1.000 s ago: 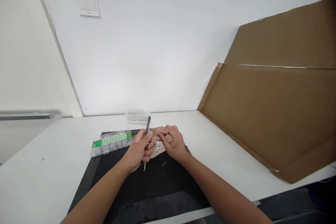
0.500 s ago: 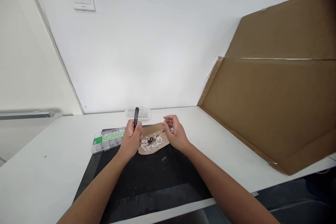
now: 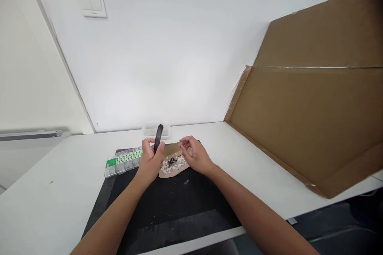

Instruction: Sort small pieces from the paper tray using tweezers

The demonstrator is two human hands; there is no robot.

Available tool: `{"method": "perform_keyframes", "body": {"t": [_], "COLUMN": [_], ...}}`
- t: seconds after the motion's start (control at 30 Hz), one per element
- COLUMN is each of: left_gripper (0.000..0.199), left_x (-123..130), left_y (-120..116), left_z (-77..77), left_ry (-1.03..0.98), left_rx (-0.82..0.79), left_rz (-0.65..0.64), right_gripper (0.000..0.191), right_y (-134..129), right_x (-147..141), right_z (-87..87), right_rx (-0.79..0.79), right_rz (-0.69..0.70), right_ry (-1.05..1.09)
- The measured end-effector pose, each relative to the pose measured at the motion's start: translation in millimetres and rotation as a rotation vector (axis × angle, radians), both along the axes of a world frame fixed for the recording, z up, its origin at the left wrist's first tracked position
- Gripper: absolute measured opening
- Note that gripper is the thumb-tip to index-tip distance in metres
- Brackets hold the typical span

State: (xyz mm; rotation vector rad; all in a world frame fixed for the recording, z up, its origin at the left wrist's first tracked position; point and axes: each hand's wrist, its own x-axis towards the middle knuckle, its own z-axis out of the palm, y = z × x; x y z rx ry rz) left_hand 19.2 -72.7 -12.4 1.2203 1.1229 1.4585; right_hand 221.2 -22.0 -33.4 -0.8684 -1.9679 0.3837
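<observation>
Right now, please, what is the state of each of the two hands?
Left hand: closed around a dark, curved tool.
Right hand: curled; whether it holds anything small cannot be told.

Left hand curled in grip, thumb up. Right hand near, fingers bent toward thumb. Forearms angled inward.
</observation>
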Motion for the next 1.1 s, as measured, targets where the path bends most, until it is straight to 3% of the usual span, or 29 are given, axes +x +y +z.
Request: {"method": "perform_keyframes", "body": {"t": [0.13, 0.27, 0.47, 0.73, 0.97, 1.1], "left_gripper": [0.049, 0.049, 0.042, 0.042, 0.042, 0.042], "left_x": [-2, -3, 0, -1, 3, 11], "left_y": [2, 4, -1, -2, -7, -13], "left_z": [-1.8, -5.2, -2.0, -1.0, -3.6, -1.2], "left_ry": [-0.057, -0.085, -0.108, 0.121, 0.292, 0.325], "left_rx": [0.017, 0.027, 0.000, 0.029, 0.025, 0.038], "left_rz": [-0.043, -0.062, -0.168, -0.242, -0.260, -0.294], "right_gripper": [0.009, 0.014, 0.020, 0.027, 0.032, 0.028], "right_y": [-3, -4, -5, -10, -15, -23], "right_x": [2, 4, 1, -2, -8, -12], "right_z": [6.8, 10.8, 8.6, 4.4, 4.8, 9.7], "right_rx": [-0.007, -0.085, -0.215, -0.301, -0.284, -0.099], "right_rz": [0.047, 0.106, 0.158, 0.189, 0.193, 0.170], "right_ry": [0.036, 0.204, 0.285, 0.360, 0.553, 0.518]}}
